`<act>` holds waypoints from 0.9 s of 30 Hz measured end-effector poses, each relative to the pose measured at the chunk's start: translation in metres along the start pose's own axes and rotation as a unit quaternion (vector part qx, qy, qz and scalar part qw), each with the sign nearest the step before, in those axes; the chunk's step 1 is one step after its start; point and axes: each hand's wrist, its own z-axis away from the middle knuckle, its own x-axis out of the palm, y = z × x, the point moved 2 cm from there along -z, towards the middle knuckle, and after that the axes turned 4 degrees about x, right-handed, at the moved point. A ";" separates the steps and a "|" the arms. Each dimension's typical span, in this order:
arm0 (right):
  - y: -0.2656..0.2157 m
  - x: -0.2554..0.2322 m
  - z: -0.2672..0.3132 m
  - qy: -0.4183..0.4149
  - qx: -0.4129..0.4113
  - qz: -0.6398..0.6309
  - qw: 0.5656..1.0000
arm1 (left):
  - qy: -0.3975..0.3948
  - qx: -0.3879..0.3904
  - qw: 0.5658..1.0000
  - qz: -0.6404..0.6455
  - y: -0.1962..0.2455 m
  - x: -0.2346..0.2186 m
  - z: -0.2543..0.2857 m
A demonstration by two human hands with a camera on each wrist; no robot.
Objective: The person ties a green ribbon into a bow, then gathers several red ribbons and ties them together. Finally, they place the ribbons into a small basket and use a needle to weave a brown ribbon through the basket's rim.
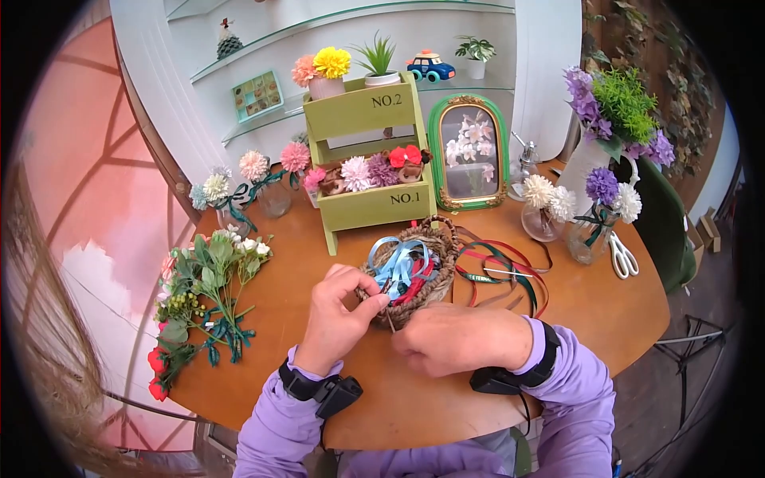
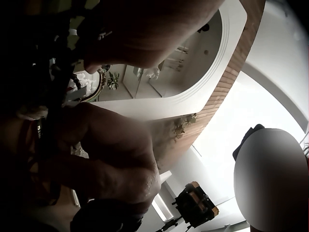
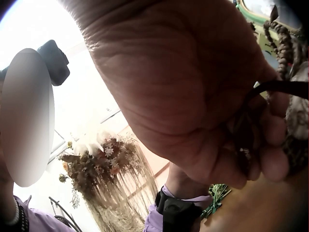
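Observation:
A woven basket (image 1: 445, 239) with a braided handle sits mid-table, holding light blue ribbon (image 1: 405, 261) and red ribbon (image 1: 416, 288). At its near left rim, my left hand (image 1: 339, 311) pinches a thin brown ribbon (image 1: 390, 320) between thumb and forefinger. Just right of it, close to the basket's near side, my right hand (image 1: 466, 338) curls its fingers round the same ribbon. Seen from the right wrist, the ribbon (image 3: 285, 87) looks dark and runs from between the fingers towards the basket. The left wrist view is very dark, and its held part is hidden.
Loose red, green and brown ribbons (image 1: 510, 271) lie right of the basket. Artificial flowers (image 1: 211, 275) spread along the left. Behind stand a green two-tier planter (image 1: 362, 111) and an oval frame (image 1: 434, 151). Flower vases (image 1: 588, 239) and scissors (image 1: 624, 256) are at the right edge.

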 end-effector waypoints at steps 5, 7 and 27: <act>0.000 -0.001 0.001 0.013 0.004 0.012 1.000 | -0.009 0.004 1.000 -0.029 0.000 0.002 0.001; 0.002 -0.005 0.002 0.004 0.054 0.003 0.999 | -0.005 0.021 0.999 -0.046 0.002 0.005 0.002; -0.003 -0.001 0.001 -0.040 0.074 0.049 0.995 | 0.094 -0.020 0.992 0.080 -0.014 -0.005 -0.003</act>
